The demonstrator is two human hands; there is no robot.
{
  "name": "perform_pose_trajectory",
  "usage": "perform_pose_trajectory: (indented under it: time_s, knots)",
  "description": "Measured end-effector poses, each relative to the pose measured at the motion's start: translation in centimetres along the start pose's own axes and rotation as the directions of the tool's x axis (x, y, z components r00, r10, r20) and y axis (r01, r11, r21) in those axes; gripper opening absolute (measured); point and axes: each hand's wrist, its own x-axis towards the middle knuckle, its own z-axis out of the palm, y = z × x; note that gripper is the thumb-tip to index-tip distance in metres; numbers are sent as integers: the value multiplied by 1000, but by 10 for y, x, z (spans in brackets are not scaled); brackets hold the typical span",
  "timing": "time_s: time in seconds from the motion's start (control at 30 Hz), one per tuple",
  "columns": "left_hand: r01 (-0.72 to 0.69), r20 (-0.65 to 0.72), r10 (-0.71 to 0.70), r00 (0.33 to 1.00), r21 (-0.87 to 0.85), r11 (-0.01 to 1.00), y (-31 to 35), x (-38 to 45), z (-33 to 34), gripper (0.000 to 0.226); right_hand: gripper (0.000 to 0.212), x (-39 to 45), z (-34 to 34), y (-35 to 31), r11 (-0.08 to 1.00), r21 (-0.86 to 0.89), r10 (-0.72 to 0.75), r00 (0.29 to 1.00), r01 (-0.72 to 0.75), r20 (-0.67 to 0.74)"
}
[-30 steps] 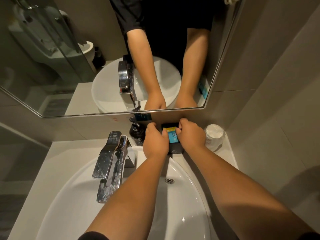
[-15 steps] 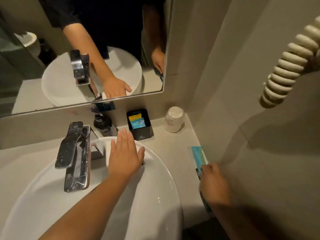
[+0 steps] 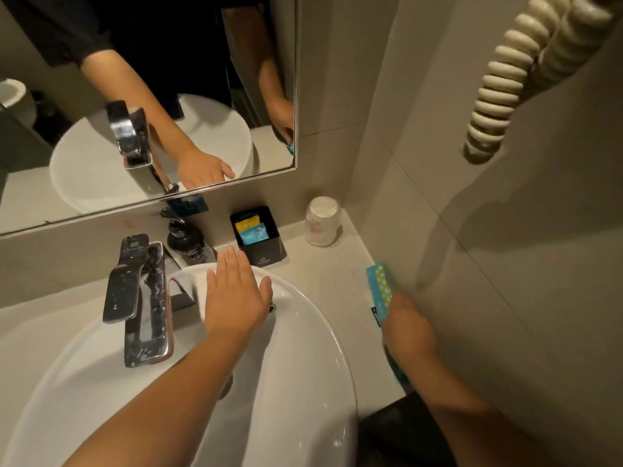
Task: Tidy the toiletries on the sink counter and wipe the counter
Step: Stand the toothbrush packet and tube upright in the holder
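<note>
My left hand (image 3: 232,294) hovers flat and open over the back rim of the white basin (image 3: 303,365), fingers spread, holding nothing. My right hand (image 3: 406,332) is closed on a long teal packet (image 3: 380,289) with a checked pattern, at the right side of the counter (image 3: 323,264) near the wall. A black square holder (image 3: 261,235) with a yellow and a blue sachet inside stands against the back wall. Left of it stands a dark pump bottle (image 3: 185,239). A wrapped upturned cup (image 3: 322,220) sits in the back right corner.
A chrome tap (image 3: 138,298) stands at the basin's back left. The mirror (image 3: 151,96) runs along the back wall. A coiled cream cord (image 3: 499,85) hangs on the right wall. The counter's front right edge drops off near my right forearm.
Both hands left the black holder. My left hand drew back over the basin rim and opened; my right swung to the counter's right side and took hold of the teal packet.
</note>
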Motion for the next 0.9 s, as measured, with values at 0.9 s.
perform_pose_trajectory:
  time_s: [0.9]
  knots:
    - [31,-7,-31,999,-26,999,-2,4,8,70,21,105,-44,-219,693,567,-543,840,444,6]
